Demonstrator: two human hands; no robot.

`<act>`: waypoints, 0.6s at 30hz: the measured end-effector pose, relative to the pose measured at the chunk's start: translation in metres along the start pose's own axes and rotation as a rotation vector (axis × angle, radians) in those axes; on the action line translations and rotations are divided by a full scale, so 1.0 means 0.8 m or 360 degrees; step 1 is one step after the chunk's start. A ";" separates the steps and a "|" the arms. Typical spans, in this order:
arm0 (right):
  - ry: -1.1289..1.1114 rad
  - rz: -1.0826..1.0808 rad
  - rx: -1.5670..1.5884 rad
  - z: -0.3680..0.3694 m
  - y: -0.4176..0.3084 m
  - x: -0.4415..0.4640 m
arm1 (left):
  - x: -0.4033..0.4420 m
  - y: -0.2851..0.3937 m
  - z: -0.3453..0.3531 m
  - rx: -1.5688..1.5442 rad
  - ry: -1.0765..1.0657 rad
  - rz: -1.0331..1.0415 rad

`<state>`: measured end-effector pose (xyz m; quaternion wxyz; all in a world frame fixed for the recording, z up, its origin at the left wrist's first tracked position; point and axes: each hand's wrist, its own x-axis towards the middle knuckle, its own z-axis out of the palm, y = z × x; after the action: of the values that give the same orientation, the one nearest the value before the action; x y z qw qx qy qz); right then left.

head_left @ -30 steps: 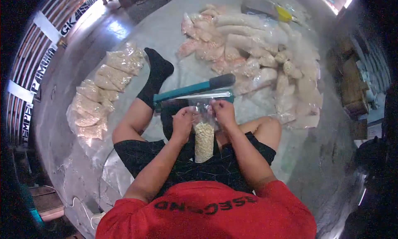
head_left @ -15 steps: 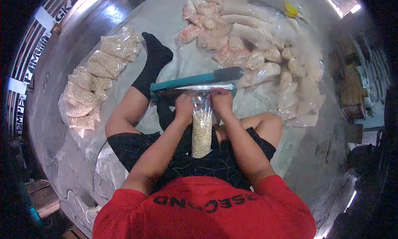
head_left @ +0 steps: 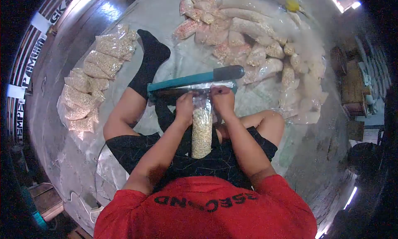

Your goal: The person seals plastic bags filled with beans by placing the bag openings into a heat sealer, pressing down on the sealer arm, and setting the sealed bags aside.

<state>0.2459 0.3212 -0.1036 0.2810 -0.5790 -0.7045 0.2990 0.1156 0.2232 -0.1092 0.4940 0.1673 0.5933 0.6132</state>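
Note:
A clear plastic bag [head_left: 202, 133] of pale beans stands upright between my legs, filled for most of its height. Its top edge is pinched on the left by my left hand [head_left: 185, 108] and on the right by my right hand [head_left: 223, 101]. Both hands are closed on the plastic. The bag's mouth lies against the front of a teal impulse sealer [head_left: 182, 82], whose arm with a black handle [head_left: 229, 73] is raised above it. My fingertips are partly hidden by the sealer and plastic.
Several filled bags [head_left: 89, 83] lie in a row on the floor at left. A large heap of filled bags [head_left: 248, 44] spreads from the far middle to the right. A yellow object [head_left: 292, 6] rests behind the heap. My sock-covered foot [head_left: 155, 48] is beside the sealer.
Both hands have shifted slightly while keeping hold of the bag's top, and the plastic now sits closer to the sealer. The sealer's arm stays raised. The view has tilted a little.

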 end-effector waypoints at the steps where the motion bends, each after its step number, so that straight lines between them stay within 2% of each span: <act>1: -0.0011 0.0031 0.0023 -0.005 -0.006 -0.001 | 0.004 -0.005 -0.001 0.0003 -0.0004 -0.0003; 3: -0.0017 0.0071 0.0046 -0.014 -0.018 -0.004 | 0.011 -0.015 -0.004 -0.0285 0.0010 -0.0123; 5: -0.0080 0.0149 0.0184 -0.022 -0.028 -0.006 | 0.013 -0.023 -0.008 -0.0371 -0.0001 -0.0142; 9: -0.0097 0.0126 0.0102 -0.025 -0.023 -0.005 | 0.018 -0.032 -0.015 -0.0491 0.0035 -0.0233; 12: 0.0012 0.0139 0.0132 -0.043 -0.018 0.000 | 0.012 -0.021 -0.008 -0.0536 0.0015 -0.0169; 14: 0.0299 0.0185 0.0129 -0.069 -0.012 0.009 | 0.012 -0.018 -0.008 -0.0531 0.0060 -0.0179; 15: 0.0295 0.0180 0.0126 -0.080 -0.013 0.008 | 0.011 -0.019 -0.008 -0.0515 0.0095 -0.0201; 16: 0.0474 0.0054 0.0307 -0.099 -0.025 0.007 | 0.014 -0.026 -0.012 -0.0521 0.0096 -0.0202; 17: 0.0654 -0.0070 0.0488 -0.115 -0.039 0.006 | 0.019 -0.038 -0.019 -0.0188 0.0018 0.0083; 18: 0.0655 -0.0066 0.0484 -0.127 -0.057 0.006 | 0.020 -0.041 -0.020 -0.0016 -0.0030 0.0221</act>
<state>0.2910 0.3288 -0.0021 0.5084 -0.5643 -0.5911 0.2716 0.1090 0.2207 -0.1483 0.4566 0.2114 0.5724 0.6474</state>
